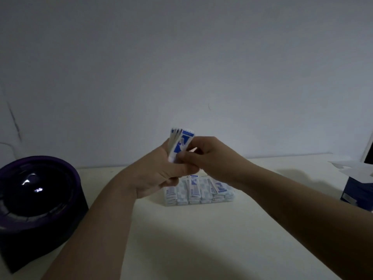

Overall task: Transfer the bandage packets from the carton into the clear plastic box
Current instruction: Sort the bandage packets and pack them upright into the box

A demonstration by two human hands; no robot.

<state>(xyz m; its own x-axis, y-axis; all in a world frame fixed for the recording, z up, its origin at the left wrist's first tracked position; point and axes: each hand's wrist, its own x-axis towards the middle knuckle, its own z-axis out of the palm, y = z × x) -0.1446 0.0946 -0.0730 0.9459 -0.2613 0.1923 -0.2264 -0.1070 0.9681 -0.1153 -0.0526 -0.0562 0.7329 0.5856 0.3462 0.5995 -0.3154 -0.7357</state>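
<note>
Bandage packets (180, 145) pinched by left hand (159, 174) and right hand (210, 156) above pale table (201, 239), dim grey wall (181, 57) behind.

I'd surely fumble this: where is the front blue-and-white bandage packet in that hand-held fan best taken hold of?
Pinch the front blue-and-white bandage packet by its right edge, coming from the right. The left hand grips the fan by its lower ends, so the packets stand upright, splayed at the top, and that edge lies free. The right hand pinches there.
</note>
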